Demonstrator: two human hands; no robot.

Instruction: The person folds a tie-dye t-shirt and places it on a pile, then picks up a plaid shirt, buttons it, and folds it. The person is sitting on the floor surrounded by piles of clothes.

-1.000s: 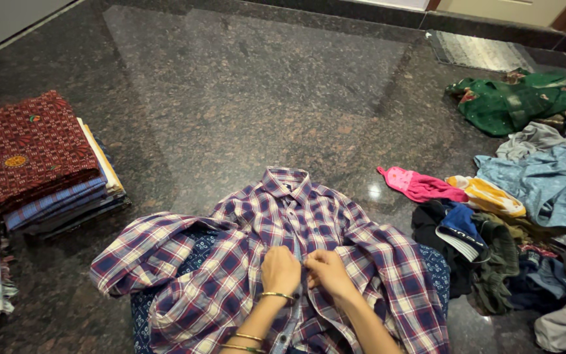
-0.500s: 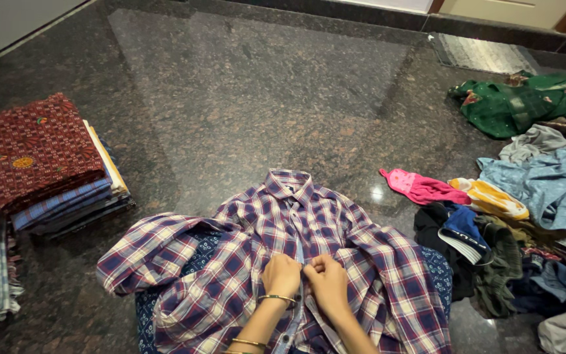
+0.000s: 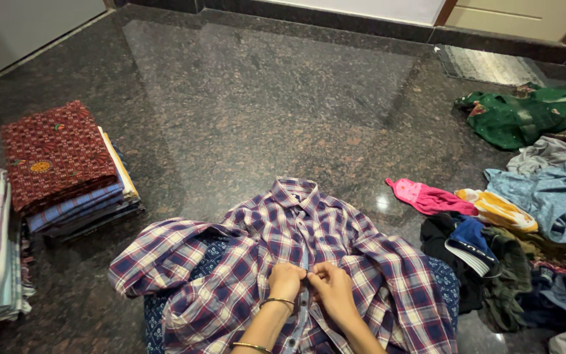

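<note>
A stack of folded cloths (image 3: 67, 167), topped by a dark red patterned one, sits at the left of the frame on the dark granite floor (image 3: 263, 85). A loose heap of clothes (image 3: 525, 229) fills the right side, with a green garment (image 3: 525, 118) at upper right and a pink piece (image 3: 430, 196) nearest the centre. The plaid shirt (image 3: 283, 262) lies spread at lower centre. The left hand (image 3: 285, 280) and right hand (image 3: 332, 288) meet at its button strip, fingers pinched together on the fabric.
</note>
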